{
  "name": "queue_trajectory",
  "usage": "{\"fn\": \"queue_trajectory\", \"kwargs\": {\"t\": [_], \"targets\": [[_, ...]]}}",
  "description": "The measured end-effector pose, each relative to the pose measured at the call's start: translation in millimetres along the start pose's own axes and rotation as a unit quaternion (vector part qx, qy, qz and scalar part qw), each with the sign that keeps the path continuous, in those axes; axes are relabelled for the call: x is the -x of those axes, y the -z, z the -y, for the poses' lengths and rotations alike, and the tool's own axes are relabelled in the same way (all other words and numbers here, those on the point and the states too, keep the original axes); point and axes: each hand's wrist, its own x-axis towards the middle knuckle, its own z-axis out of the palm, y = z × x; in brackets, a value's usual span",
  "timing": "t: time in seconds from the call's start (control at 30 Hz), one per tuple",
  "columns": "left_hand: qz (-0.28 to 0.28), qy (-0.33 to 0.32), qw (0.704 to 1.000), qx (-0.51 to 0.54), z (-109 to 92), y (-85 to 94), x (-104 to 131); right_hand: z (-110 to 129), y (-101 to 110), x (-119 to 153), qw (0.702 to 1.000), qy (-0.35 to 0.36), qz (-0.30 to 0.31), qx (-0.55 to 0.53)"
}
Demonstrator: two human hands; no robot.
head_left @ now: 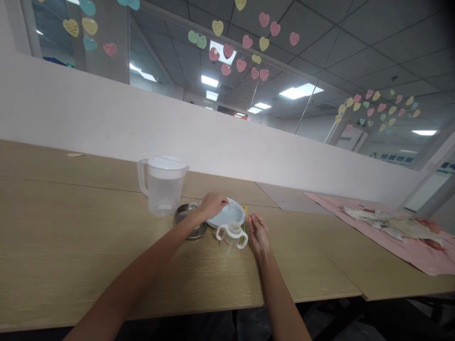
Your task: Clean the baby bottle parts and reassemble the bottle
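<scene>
My left hand (212, 206) reaches over a white plate (223, 219), its fingers pinched at a small pale thing with a thin shaft. Just right of the plate, my right hand (259, 232) has its fingers drawn together; what they hold, if anything, is too small to tell. A clear baby bottle (229, 242) with two white side handles stands upright and uncapped in front of the plate. Under my left wrist, a round metal dish (202, 233) holds a clear dome-shaped piece (193, 206), partly hidden. Something yellow and green (243, 226) lies between the bottle and my right hand.
A lidded clear pitcher (165, 192) stands behind the metal dish, its handle to the left. Farther right, a doll in pale clothes (408, 227) lies on a pink mat (384, 245). A white wall (106, 123) bounds the wooden table (88, 237) at the back.
</scene>
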Motion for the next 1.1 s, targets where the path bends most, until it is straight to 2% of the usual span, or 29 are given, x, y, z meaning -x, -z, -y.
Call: {"fn": "queue_trajectory", "kwargs": {"t": [0.23, 0.47, 0.7, 0.93, 1.1], "targets": [[0.004, -0.020, 1.000, 0.010, -1.2, -0.1, 0.0, 1.5, -1.1, 2.2, 0.999, 0.017, -0.026, 0.007], [-0.005, -0.006, 1.000, 0.004, 1.2, 0.2, -0.2, 5.5, -4.0, 4.5, 1.000, 0.000, -0.006, 0.008], [0.001, -0.020, 1.000, 0.025, -0.3, 1.1, -0.3, 8.9, -5.9, 6.3, 0.999, -0.014, -0.042, 0.008], [0.001, -0.009, 0.999, 0.032, 0.4, 5.2, 1.6, 8.8, -5.3, 6.0, 1.000, -0.005, -0.004, 0.017], [0.003, -0.012, 0.999, 0.036, -1.2, 8.3, 2.7, 7.7, -5.4, 6.5, 1.000, -0.001, -0.009, 0.016]]}}
